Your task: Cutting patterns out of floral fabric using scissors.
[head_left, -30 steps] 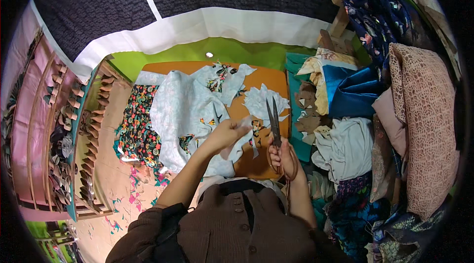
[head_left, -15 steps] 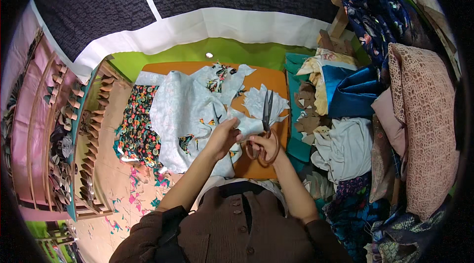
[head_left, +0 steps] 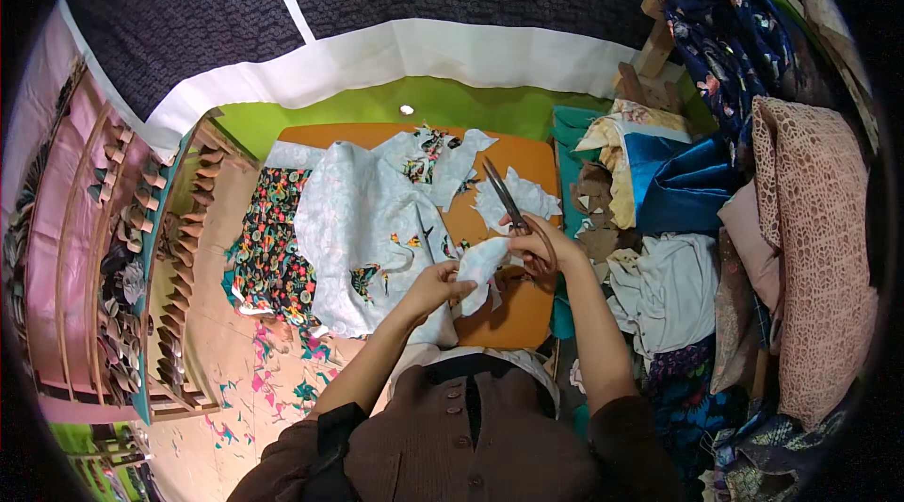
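Observation:
My left hand [head_left: 439, 292] pinches the lower left edge of a small pale fabric piece [head_left: 483, 267] held above the orange table [head_left: 520, 321]. The fingers of my right hand [head_left: 551, 243] are closed round large scissors [head_left: 508, 193] with brown handles, and its fingertips also meet the upper right edge of that piece. The blades point up and left, away from the piece. Beyond them lies a stack of pale cut pieces [head_left: 534, 204]. A large light-blue cloth [head_left: 336, 205] spreads to the left, over floral-print fabric [head_left: 273, 224].
Folded fabrics, including blue satin [head_left: 683, 184] and a pale cloth [head_left: 664, 285], crowd the right side. A rack [head_left: 193, 219] of pointed pieces stands at the left. Coloured scraps [head_left: 268, 375] litter the floor. A white-edged dark curtain [head_left: 452, 3] hangs beyond the table.
My right hand has moved right and up with the scissors, whose blades now lean left. The small fabric piece has turned and is stretched between both hands.

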A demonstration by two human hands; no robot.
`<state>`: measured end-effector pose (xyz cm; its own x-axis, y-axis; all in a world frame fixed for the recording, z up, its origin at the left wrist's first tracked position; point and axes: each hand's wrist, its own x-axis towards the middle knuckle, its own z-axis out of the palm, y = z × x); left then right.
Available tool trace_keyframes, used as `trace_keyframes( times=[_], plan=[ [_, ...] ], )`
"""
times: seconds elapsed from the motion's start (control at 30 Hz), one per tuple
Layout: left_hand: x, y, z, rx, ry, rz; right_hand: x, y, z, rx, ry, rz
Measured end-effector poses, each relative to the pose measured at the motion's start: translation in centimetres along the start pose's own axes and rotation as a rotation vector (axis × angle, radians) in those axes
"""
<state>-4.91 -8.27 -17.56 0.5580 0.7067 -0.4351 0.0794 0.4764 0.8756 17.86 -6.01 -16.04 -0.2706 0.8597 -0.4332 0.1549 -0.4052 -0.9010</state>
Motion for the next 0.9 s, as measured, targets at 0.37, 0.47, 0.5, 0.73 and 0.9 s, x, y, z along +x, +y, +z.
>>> trace_keyframes(
  times=[0.37,0.47,0.5,0.73,0.9],
  plan=[
    [1.4,0.4,0.6,-0.405,-0.044,-0.213,2.1,-1.0,1.7,0.086,0.13,-0.093],
    [0.9,2.7,1.3,-0.606,0.114,-0.059,1.7,1.4,1.9,0.197,0.176,-0.079],
    [1.4,2.3,1.0,-0.606,0.112,-0.058,1.5,2.5,1.8,0.25,0.196,-0.095],
    [2.0,2.5,1.0,-0.668,0.356,0.19,-3.4,5.8,5.4,0.346,0.016,-0.026],
    [1.3,2.6,2.1,-0.514,0.458,0.346,-6.1,4.8,8.3,0.513,-0.095,-0.03]
  ],
)
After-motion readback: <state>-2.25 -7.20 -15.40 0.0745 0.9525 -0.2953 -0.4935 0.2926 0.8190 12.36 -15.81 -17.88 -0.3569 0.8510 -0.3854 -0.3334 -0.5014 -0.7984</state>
